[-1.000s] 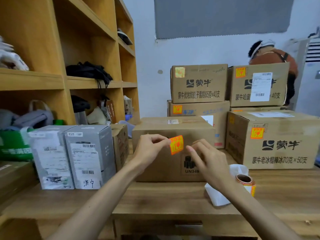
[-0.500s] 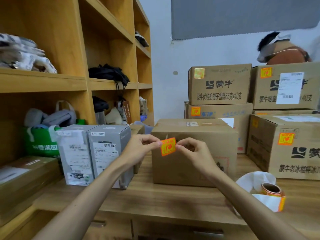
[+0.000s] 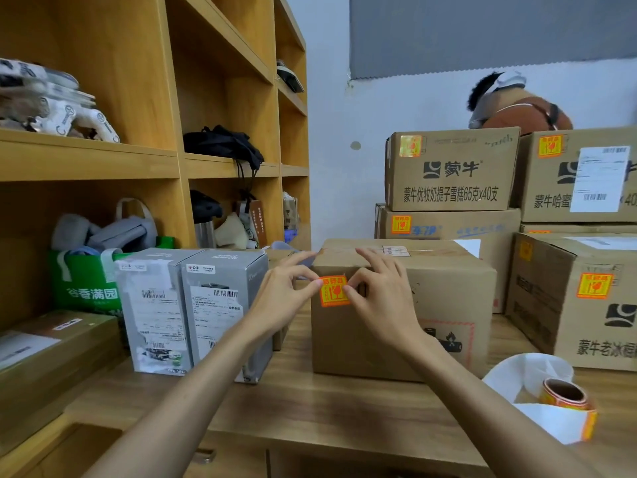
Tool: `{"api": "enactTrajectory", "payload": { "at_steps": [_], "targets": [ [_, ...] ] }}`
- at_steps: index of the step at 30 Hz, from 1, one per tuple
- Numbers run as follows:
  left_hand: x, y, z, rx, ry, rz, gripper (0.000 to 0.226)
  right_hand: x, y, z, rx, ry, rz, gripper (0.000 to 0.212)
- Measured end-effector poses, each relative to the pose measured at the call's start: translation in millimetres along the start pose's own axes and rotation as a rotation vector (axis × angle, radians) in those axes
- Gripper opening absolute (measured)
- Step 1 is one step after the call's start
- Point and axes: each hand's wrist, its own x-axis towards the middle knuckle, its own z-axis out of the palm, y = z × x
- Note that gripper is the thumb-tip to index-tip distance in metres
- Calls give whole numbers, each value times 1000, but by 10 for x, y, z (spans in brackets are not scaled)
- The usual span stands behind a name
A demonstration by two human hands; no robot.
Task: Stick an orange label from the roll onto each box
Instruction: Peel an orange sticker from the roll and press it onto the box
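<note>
**Grip.** We find the fingertips (image 3: 315,287) of the left hand (image 3: 282,301) pinching the left edge of one orange label (image 3: 333,292). The thumb and forefinger of the right hand (image 3: 382,305) pinch its right edge, and the other right fingers are spread above it. The label is stretched flat between them, at the upper left corner of the front face of the plain carton (image 3: 424,315) directly behind the fingers. We cannot tell whether the adhesive has met the cardboard.

**Handling, in our judgement.** The label is thin, nearly weightless and limp, with a tacky back, so it is apt to curl or crease. Edge holds like these suit it, followed by a press from the middle outward. The carton looks stiff enough to take that press.

**Containers.**
- The plain carton is shut and taped along its top, so its contents are hidden.
- Right of the fingers and beyond, the printed cartons (image 3: 451,174) are stacked and closed. Each visible front already bears a label.
- Left of the fingers, two grey boxes (image 3: 193,305) stand upright and closed, with no orange label visible on them.
- Further left, a green bag (image 3: 86,288) in the shelf unit (image 3: 165,167) holds grey fabric items.
- Near the right forearm, the label roll (image 3: 565,396) lies on the table (image 3: 310,408) amid loose white backing paper (image 3: 527,370).
</note>
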Motion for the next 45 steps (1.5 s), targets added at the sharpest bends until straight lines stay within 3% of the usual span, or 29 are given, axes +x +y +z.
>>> {"api": "enactTrajectory", "payload": {
  "at_steps": [6,29,34,37,40,42,45],
  "targets": [
    [103,-110,65,13,58,-8,9,90,51,161,8,-20,82,13],
    [202,-178,194,315,86,143,13,68,99,358,-101,111,76,14],
    [192,-192,185,385,130,107,24,104,96,311,-161,107,56,27],
    [218,-216,117,260,95,55,26,162,125,221,-158,93,36,29],
    [229,-212,42,103,-93,-10,54,227,188,181,-202,66,22,42],
    [247,-198,27,78,-144,-22,50,269,247,164,-245,16,10,43],
    [272,-211,56,1,-84,-51,42,276,335,141,-224,-8,18,38]
  ]
}}
